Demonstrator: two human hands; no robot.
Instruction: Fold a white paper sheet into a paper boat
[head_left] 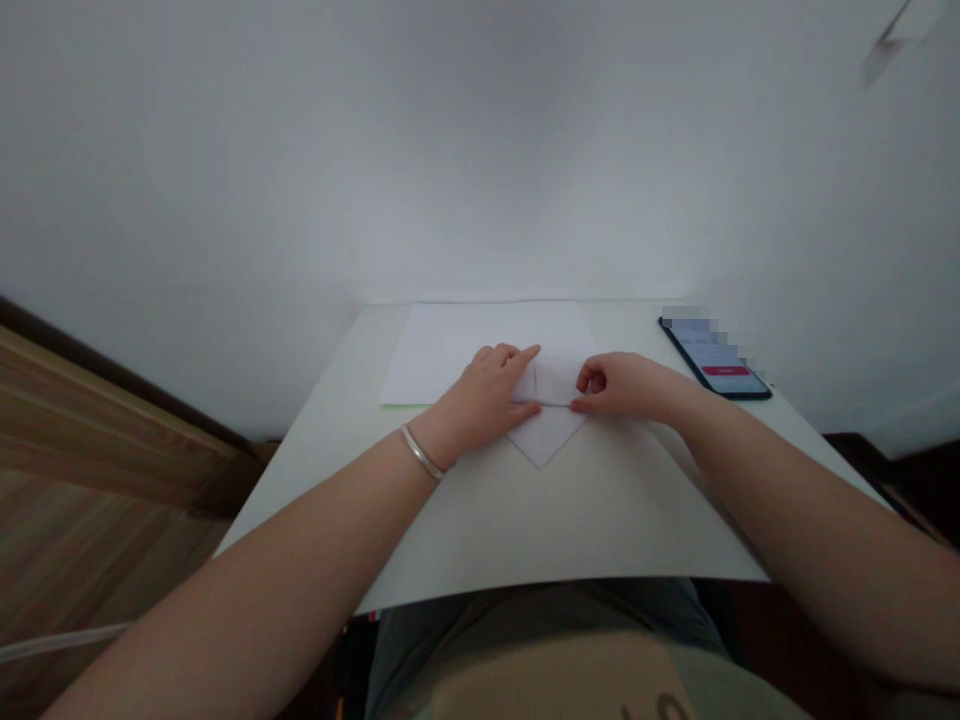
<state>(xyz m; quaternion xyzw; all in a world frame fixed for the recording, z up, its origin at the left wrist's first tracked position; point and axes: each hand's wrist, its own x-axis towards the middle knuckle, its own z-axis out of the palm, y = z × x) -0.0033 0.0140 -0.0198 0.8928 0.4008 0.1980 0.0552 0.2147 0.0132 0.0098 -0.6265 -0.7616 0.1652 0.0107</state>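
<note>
A folded sheet of white paper (541, 438) lies on the table, its pointed end toward me and a straight folded edge across it. My left hand (491, 390) rests on its left part, fingers stretched out and thumb along the folded edge. At the right end of that edge is my right hand (607, 383), with the fingers curled and the thumb touching the paper. Whether the right fingers pinch the paper's corner is hard to see. A silver bracelet (422, 452) circles my left wrist.
Behind the folded paper lies a stack of white paper sheets (465, 335), with a green edge showing at its front. A phone (716, 360) with a lit screen is at the table's right side. The white table (480, 545) meets a wall (480, 180); wooden furniture (97, 480) stands at left.
</note>
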